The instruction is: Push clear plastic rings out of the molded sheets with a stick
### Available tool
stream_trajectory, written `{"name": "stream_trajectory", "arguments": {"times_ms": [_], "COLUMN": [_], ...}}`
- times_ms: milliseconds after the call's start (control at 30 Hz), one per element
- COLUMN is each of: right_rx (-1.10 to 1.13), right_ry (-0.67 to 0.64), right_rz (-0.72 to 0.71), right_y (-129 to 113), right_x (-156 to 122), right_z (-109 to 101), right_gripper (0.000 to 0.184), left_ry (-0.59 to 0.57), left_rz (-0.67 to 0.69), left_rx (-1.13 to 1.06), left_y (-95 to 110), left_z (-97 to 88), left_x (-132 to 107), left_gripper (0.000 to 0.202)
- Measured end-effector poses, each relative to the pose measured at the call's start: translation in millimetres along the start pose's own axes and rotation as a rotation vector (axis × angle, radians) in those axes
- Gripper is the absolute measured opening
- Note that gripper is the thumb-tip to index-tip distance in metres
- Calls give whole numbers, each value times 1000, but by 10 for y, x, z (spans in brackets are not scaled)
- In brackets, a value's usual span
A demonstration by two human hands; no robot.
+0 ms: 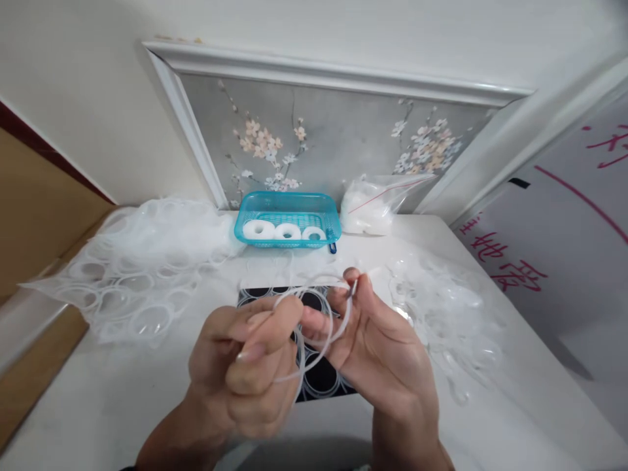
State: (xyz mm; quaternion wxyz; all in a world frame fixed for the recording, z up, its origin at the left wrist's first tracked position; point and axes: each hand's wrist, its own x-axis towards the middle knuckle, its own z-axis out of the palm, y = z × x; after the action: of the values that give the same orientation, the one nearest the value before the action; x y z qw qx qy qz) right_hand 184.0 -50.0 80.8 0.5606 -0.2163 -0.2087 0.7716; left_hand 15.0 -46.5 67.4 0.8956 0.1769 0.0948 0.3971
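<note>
My left hand [245, 366] and my right hand [377, 347] meet above the white table [515, 405], both pinching a thin clear plastic ring piece [318, 327]. The left fingers are curled round its near edge; the right thumb and forefinger grip its far edge. Under the hands lies a black sheet [318, 379] covered with clear rings. A turquoise basket [288, 219] at the back holds three white round pads [287, 231].
A heap of clear plastic ring sheets [137, 268] fills the left of the table, and another pile of clear plastic pieces [446, 314] lies on the right. A clear bag of white pieces [367, 206] leans against the flowered panel. A whiteboard with red writing [564, 229] stands at the right.
</note>
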Motion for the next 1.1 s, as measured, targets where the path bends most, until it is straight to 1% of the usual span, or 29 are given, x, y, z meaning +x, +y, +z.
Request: {"name": "stream_trajectory", "arguments": {"times_ms": [33, 67, 100, 133, 233, 300, 400, 567, 633, 667, 733, 767, 800, 833, 867, 900, 933, 1000, 1067, 1100], "right_rx": [20, 45, 66, 79, 85, 96, 142, 221, 221, 204, 140, 104, 71, 45, 26, 12, -5, -55, -120, -153], "right_ry": [-7, -6, -3, 1, 23, 29, -16, -87, -107, -107, -83, -69, -58, -51, -44, -31, -5, 74, 140, 150], "right_rz": [14, 24, 29, 27, 8, 22, 67, 98, 77, 60, 23, 8, -4, -17, -34, -59, -96, -200, -296, -322], "right_y": [-4, -9, -15, -22, -40, -47, -47, -34, -28, -25, -19, -16, -14, -11, -9, -9, -10, -16, -26, -30], "right_x": [-11, -19, -25, -29, -43, -57, -78, -82, -80, -80, -81, -81, -81, -78, -74, -66, -56, -28, 2, 16], "right_z": [4, 7, 10, 13, 28, 42, 55, 48, 45, 45, 49, 50, 51, 51, 47, 40, 30, 1, -33, -48], "right_gripper": [15, 14, 14, 14, 16, 17, 13, 10, 9, 8, 7, 8, 8, 8, 9, 8, 7, 7, 7, 7], "left_ry": [-152, -260, -344, -376, -391, -401, -396, -326, -277, -232, -98, -12, 89, 189, 270, 321, 338, 312, 298, 306], "left_rz": [-101, -171, -230, -253, -265, -264, -262, -258, -220, -181, -61, 22, 117, 208, 281, 336, 374, 435, 524, 566], "left_rx": [-68, -130, -187, -221, -244, -232, -212, -115, -8, 70, 273, 395, 523, 646, 755, 846, 922, 1062, 1220, 1309], "left_y": [25, 45, 60, 70, 85, 89, 100, 131, 130, 121, 89, 68, 47, 29, 16, 9, 9, 23, 37, 38], "left_z": [87, 154, 201, 230, 242, 228, 221, 208, 197, 197, 214, 232, 253, 275, 293, 305, 308, 288, 245, 222], "left_x": [44, 83, 113, 137, 167, 166, 148, 151, 181, 199, 232, 243, 249, 251, 248, 242, 234, 217, 204, 199], "left_gripper": [19, 18, 19, 21, 28, 28, 25, 22, 21, 20, 15, 12, 16, 24, 30, 34, 35, 38, 46, 51]}}
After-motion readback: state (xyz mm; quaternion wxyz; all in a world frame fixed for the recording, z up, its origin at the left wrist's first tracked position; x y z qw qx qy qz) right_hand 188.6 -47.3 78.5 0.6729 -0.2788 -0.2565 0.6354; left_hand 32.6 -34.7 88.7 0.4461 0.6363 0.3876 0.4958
